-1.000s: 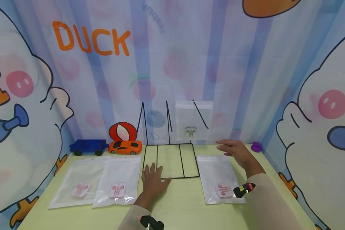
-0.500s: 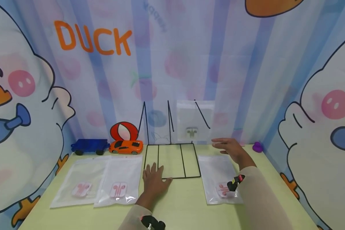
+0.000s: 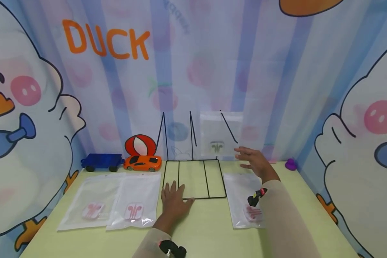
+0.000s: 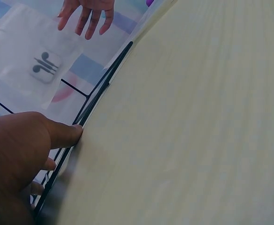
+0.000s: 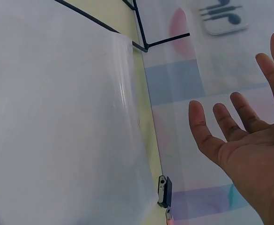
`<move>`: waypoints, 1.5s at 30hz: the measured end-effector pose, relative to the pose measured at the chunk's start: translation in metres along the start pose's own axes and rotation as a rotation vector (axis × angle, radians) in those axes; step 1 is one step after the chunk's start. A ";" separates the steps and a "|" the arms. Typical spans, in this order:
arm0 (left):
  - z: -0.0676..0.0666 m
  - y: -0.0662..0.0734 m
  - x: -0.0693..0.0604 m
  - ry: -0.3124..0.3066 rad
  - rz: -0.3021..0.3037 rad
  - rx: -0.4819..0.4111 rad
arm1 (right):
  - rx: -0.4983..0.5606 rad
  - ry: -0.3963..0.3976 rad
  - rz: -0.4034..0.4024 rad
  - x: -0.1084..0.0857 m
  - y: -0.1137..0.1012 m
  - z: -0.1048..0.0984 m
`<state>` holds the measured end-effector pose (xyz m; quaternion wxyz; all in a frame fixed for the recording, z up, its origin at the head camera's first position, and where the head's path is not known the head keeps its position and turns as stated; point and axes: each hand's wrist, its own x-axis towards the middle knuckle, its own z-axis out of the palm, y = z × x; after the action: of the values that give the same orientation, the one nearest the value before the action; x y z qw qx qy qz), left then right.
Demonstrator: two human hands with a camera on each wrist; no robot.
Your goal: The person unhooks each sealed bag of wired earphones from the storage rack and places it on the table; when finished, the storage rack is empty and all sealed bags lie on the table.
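Note:
My left hand (image 3: 174, 201) rests with spread fingers on the front left of a black wire rack's base (image 3: 217, 197). In the left wrist view, its thumb (image 4: 69, 135) touches the front wire. From the rack's right hook (image 3: 229, 127) hangs a translucent zip bag (image 3: 209, 129) holding a white earphone case (image 3: 217, 147). My right hand (image 3: 257, 164) is raised just right of that bag's lower corner, fingers apart and holding nothing. Beneath my right arm lies another earphone bag (image 3: 240, 193), partly covered by the sleeve. The left and middle hooks (image 3: 193, 129) carry nothing.
Two overlapping earphone bags (image 3: 142, 190) lie left of the rack. Behind them stand an orange toy car (image 3: 143, 163) and a blue toy wagon (image 3: 102, 162). A small purple toy (image 3: 291, 164) sits at the back right. Printed curtains enclose the table.
My right hand has moved left and slightly up, closer to the hanging bag. The left hand stays on the rack's base, and the hanging bag keeps its place on the hook.

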<state>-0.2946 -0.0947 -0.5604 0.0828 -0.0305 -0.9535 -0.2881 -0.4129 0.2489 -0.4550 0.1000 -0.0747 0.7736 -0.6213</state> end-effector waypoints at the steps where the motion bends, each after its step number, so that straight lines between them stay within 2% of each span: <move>1: 0.000 0.000 0.000 0.000 -0.001 0.004 | 0.007 0.001 -0.002 0.002 0.000 0.001; 12: 0.000 0.001 -0.003 0.001 -0.005 -0.013 | 0.005 -0.023 0.004 0.019 0.004 0.015; 22: -0.002 0.003 0.000 0.009 -0.002 -0.023 | -0.041 -0.035 -0.036 0.024 -0.002 0.020; 28: -0.003 0.003 -0.001 0.009 0.006 -0.029 | -0.070 0.015 -0.081 0.027 0.000 0.022; 35: -0.001 0.003 0.000 -0.006 0.002 -0.017 | -0.073 0.064 -0.088 0.027 0.003 0.030; 45: -0.002 0.002 0.002 0.004 0.007 -0.015 | -0.058 0.059 -0.109 0.029 0.005 0.037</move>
<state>-0.2958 -0.0941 -0.5570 0.0855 -0.0339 -0.9510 -0.2952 -0.4321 0.2077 -0.4699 0.0407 -0.1013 0.7887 -0.6050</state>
